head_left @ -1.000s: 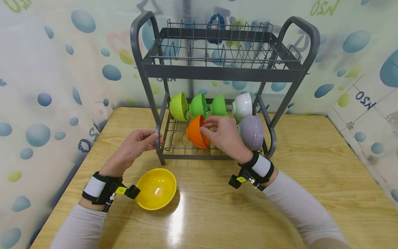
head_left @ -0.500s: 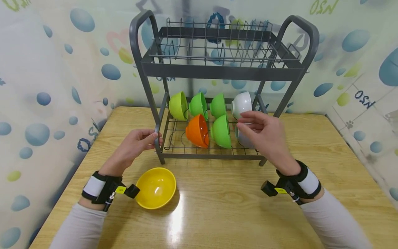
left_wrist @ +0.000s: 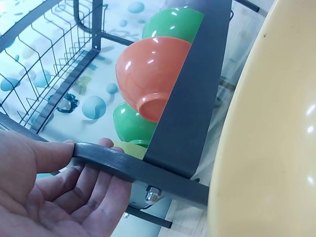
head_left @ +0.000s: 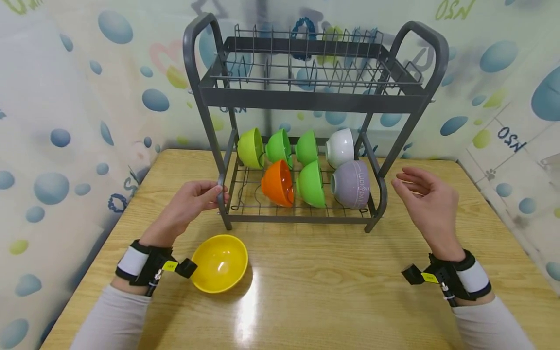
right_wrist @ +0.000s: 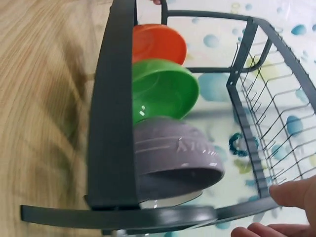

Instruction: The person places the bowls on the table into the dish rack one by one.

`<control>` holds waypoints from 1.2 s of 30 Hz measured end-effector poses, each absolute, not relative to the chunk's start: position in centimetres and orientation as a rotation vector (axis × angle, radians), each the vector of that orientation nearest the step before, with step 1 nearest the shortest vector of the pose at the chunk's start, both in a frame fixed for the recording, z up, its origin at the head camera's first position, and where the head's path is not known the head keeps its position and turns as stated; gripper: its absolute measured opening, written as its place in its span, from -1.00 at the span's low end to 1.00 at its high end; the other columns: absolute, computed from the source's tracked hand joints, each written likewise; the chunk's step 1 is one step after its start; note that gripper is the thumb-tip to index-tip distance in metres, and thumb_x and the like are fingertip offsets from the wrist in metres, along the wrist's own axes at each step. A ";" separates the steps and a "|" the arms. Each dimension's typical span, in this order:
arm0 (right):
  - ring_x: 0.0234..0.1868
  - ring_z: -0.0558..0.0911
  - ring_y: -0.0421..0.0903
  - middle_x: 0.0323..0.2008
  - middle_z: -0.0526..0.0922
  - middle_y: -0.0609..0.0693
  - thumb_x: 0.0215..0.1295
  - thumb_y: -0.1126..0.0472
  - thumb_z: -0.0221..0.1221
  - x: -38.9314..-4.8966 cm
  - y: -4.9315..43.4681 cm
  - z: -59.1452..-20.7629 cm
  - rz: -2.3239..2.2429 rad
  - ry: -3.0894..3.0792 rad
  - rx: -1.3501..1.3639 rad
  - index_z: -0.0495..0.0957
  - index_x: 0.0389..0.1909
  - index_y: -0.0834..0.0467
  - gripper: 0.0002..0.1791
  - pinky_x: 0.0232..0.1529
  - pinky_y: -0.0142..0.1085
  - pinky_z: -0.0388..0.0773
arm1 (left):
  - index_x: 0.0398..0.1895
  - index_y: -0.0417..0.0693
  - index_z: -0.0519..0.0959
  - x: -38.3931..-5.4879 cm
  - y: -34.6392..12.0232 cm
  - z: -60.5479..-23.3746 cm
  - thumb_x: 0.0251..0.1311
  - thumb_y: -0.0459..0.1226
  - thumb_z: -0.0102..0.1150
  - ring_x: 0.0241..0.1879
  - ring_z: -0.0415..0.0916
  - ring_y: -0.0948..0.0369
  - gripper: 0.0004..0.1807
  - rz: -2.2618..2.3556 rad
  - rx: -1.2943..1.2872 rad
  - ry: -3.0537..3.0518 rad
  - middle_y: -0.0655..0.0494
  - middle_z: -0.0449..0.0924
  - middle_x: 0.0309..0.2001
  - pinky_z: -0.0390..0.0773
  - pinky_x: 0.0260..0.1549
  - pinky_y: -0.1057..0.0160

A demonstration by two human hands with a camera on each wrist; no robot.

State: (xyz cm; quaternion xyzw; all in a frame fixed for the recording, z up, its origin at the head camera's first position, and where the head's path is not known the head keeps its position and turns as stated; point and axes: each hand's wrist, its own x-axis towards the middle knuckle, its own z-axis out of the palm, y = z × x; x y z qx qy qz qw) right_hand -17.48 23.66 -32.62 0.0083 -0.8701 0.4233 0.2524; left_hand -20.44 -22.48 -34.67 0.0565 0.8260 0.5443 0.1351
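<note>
A grey two-tier dish rack stands on the table. My left hand grips the left side bar of its lower tier, thumb on the near face and fingers behind, as the left wrist view shows. Just outside the rack's right side, my right hand hovers in the air with loosely bent fingers and nothing in them. Tilted on the lower tier's front row are an orange bowl, a green bowl and a purple bowl with raised lettering. A yellow bowl sits upright on the table before the rack.
Behind them on the lower tier lean a yellow-green bowl, two green bowls and a white bowl. The upper wire tier holds no dishes. A patterned backdrop stands behind the wooden table.
My right hand has left the orange bowl and moved right, past the green and purple bowls to outside the rack. The left hand stays on the side bar; the bowls keep their places.
</note>
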 end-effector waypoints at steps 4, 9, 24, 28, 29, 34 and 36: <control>-0.29 0.57 -0.60 -0.02 0.68 0.22 0.21 0.04 0.26 -17.7 24.4 -33.8 1.178 -2.427 -0.013 0.55 0.13 0.17 -0.50 -0.28 -0.69 0.51 | 0.12 -0.30 0.46 -20.4 -22.5 -34.5 0.42 -0.05 -0.13 0.02 0.51 0.06 -0.50 1.575 0.163 2.399 -0.20 0.54 0.07 0.49 0.18 0.07; -0.24 0.57 -0.57 0.02 0.65 0.24 0.23 0.03 0.25 -18.1 24.7 -35.1 1.211 -2.497 0.031 0.49 0.21 0.18 -0.44 -0.26 -0.68 0.52 | 0.09 -0.26 0.48 -20.3 -22.4 -34.6 0.42 -0.04 -0.12 0.02 0.52 0.05 -0.52 1.584 0.171 2.396 -0.19 0.55 0.06 0.48 0.19 0.04; -0.28 0.65 -0.46 -0.01 0.65 0.31 0.34 0.07 0.13 -18.1 24.4 -36.2 1.373 -2.548 0.037 0.44 0.26 0.22 -0.48 -0.28 -0.56 0.60 | 0.14 -0.32 0.44 -20.1 -22.4 -34.6 0.43 -0.06 -0.13 0.03 0.51 0.05 -0.50 1.598 0.164 2.394 -0.20 0.53 0.08 0.48 0.19 0.07; -0.27 0.69 -0.39 -0.03 0.65 0.31 0.34 0.07 0.13 -18.0 24.5 -36.3 1.465 -2.556 0.037 0.47 0.20 0.30 -0.48 -0.24 -0.52 0.62 | 0.14 -0.28 0.45 -19.9 -22.4 -34.7 0.43 -0.07 -0.13 0.06 0.51 0.06 -0.53 1.590 0.192 2.406 -0.19 0.54 0.08 0.48 0.19 0.06; -0.26 0.69 -0.37 -0.03 0.66 0.29 0.34 0.06 0.13 -18.0 24.5 -36.4 1.491 -2.557 0.040 0.47 0.20 0.31 -0.48 -0.23 -0.51 0.62 | 0.14 -0.25 0.46 -19.9 -22.5 -34.7 0.42 -0.07 -0.12 0.07 0.51 0.06 -0.54 1.584 0.203 2.412 -0.18 0.55 0.09 0.47 0.20 0.05; -0.22 0.69 -0.35 -0.11 0.73 0.07 0.33 0.05 0.14 -17.9 24.6 -36.6 1.560 -2.551 0.056 0.48 0.17 0.33 -0.48 -0.19 -0.50 0.62 | 0.21 -0.24 0.44 -19.3 -23.0 -35.2 0.43 -0.06 -0.13 0.10 0.52 0.02 -0.50 1.551 0.260 2.478 -0.19 0.55 0.12 0.48 0.18 0.02; -0.21 0.69 -0.34 -0.15 0.74 -0.04 0.32 0.06 0.14 -17.8 24.7 -36.7 1.576 -2.540 0.065 0.49 0.16 0.33 -0.49 -0.18 -0.51 0.61 | 0.24 -0.26 0.42 -19.0 -23.4 -35.3 0.43 -0.03 -0.15 0.10 0.53 -0.01 -0.46 1.538 0.258 2.503 -0.21 0.54 0.12 0.51 0.15 0.06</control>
